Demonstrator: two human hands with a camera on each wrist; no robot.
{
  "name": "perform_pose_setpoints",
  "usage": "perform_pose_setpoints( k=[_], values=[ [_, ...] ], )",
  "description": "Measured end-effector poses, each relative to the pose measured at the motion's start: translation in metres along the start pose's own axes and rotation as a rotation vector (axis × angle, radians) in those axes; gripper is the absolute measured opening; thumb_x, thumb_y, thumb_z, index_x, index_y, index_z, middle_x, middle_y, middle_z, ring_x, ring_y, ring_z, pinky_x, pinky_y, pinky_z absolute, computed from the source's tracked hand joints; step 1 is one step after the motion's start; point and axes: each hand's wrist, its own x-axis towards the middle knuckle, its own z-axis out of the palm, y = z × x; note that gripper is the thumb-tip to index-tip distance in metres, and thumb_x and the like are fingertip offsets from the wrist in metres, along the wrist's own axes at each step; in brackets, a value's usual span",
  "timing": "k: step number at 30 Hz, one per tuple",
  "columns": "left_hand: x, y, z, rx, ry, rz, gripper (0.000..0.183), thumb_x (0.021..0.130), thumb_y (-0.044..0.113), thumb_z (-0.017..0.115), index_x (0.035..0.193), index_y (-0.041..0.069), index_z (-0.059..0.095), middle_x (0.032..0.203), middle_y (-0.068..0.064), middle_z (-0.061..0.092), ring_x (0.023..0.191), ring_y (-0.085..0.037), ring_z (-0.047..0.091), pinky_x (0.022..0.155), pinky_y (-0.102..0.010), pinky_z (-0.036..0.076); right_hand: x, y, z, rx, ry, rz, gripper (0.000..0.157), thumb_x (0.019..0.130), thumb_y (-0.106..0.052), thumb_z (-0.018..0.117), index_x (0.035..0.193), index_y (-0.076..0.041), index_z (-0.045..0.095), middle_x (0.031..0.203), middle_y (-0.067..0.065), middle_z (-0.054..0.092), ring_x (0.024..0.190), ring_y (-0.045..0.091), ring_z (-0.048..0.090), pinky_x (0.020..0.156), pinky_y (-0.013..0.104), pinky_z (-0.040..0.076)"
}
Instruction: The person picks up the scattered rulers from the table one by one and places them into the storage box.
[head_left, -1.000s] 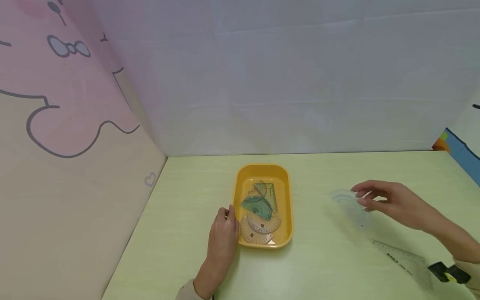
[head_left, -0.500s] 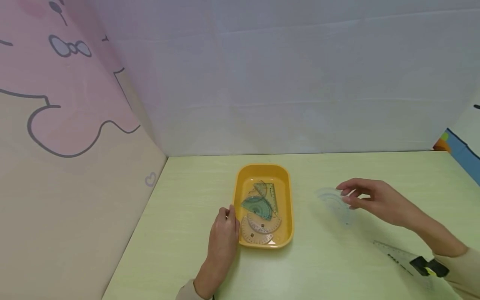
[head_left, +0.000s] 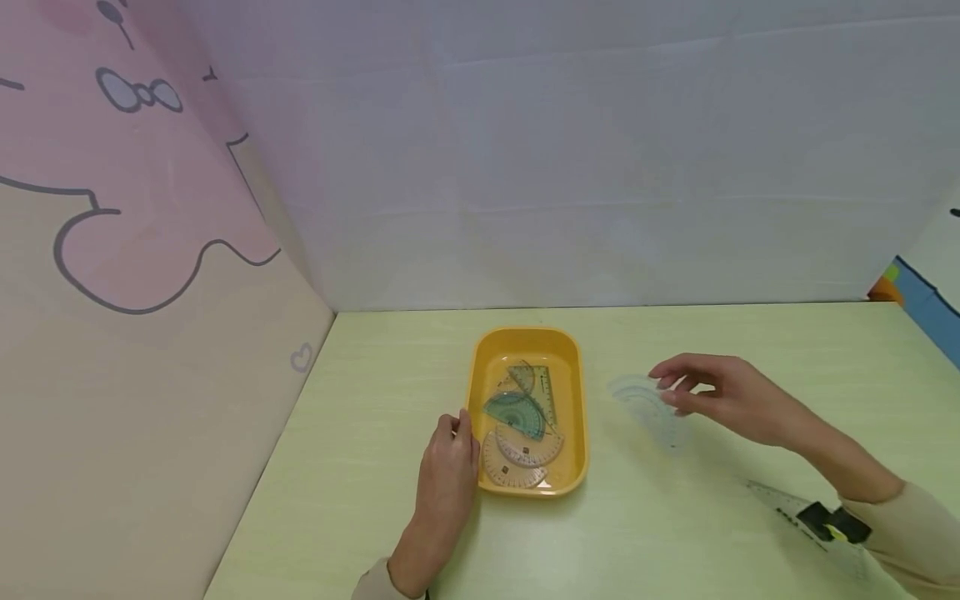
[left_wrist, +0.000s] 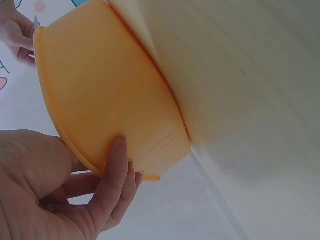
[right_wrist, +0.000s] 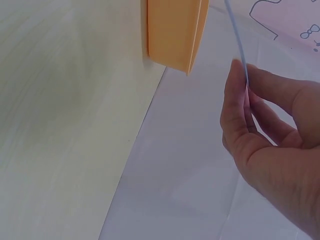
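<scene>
My left hand (head_left: 447, 479) grips the left rim of a yellow plastic tray (head_left: 579, 433); in the left wrist view its fingers (left_wrist: 117, 170) lie against the tray's outer wall. Inside the tray are a green protractor (head_left: 516, 414), two clear protractors (head_left: 513, 473) near the front, and a triangular set square (head_left: 546, 387) overlapping another clear piece. To the right of the tray, my right hand (head_left: 731, 398) pinches a clear protractor (head_left: 648, 408) between thumb and fingers, above the table. The right wrist view shows this protractor (right_wrist: 237, 35) edge-on, held at the fingertips.
A clear set square (head_left: 787, 512) lies on the pale green table (head_left: 637, 533) at the right, partly covered by the right wrist's black strap fitting (head_left: 834, 522). A white sheet (head_left: 585, 167) rises behind the table. On the left stands a wall panel (head_left: 187, 400) with cartoon drawings.
The right hand has moved left with the clear protractor, closer to the tray. Its sleeve and strap now overlap the set square on the table. The left hand and tray stay put.
</scene>
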Motion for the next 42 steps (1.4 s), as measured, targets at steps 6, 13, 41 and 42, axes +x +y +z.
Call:
perform_pose_setpoints(
  k=[6, 13, 41, 42],
  values=[
    [0.000, -0.001, 0.001, -0.004, 0.008, 0.000, 0.036, 0.086, -0.004, 0.078, 0.119, -0.012, 0.066, 0.094, -0.017, 0.058, 0.074, -0.022, 0.063, 0.064, -0.029, 0.059, 0.009, -0.008, 0.007, 0.024, -0.017, -0.014, 0.027, 0.096, 0.000, 0.068, 0.123, -0.004, 0.068, 0.108, 0.006, 0.068, 0.083, 0.013, 0.068, 0.070, 0.031, 0.061],
    [0.000, 0.000, 0.001, -0.005, 0.014, 0.006, 0.036, 0.086, -0.005, 0.078, 0.119, -0.013, 0.066, 0.094, -0.017, 0.058, 0.075, -0.022, 0.064, 0.064, -0.029, 0.059, 0.020, -0.018, 0.015, 0.027, -0.048, 0.030, 0.025, 0.097, -0.006, 0.070, 0.122, -0.004, 0.069, 0.108, 0.004, 0.068, 0.084, 0.013, 0.067, 0.072, 0.032, 0.061],
    [0.000, 0.001, 0.000, -0.012, 0.001, -0.009, 0.037, 0.086, -0.004, 0.079, 0.119, -0.012, 0.067, 0.093, -0.017, 0.058, 0.073, -0.021, 0.062, 0.063, -0.029, 0.059, 0.052, -0.036, 0.042, 0.029, -0.115, 0.071, 0.025, 0.097, -0.008, 0.071, 0.121, -0.001, 0.069, 0.107, 0.004, 0.069, 0.085, 0.015, 0.066, 0.073, 0.028, 0.060],
    [0.000, 0.001, 0.000, -0.013, 0.000, -0.011, 0.037, 0.086, -0.004, 0.079, 0.120, -0.013, 0.066, 0.093, -0.017, 0.058, 0.073, -0.021, 0.062, 0.064, -0.029, 0.059, 0.053, -0.037, 0.044, 0.029, -0.117, 0.067, 0.025, 0.097, -0.008, 0.071, 0.121, -0.001, 0.069, 0.108, 0.005, 0.069, 0.085, 0.015, 0.066, 0.073, 0.027, 0.060]
  ],
)
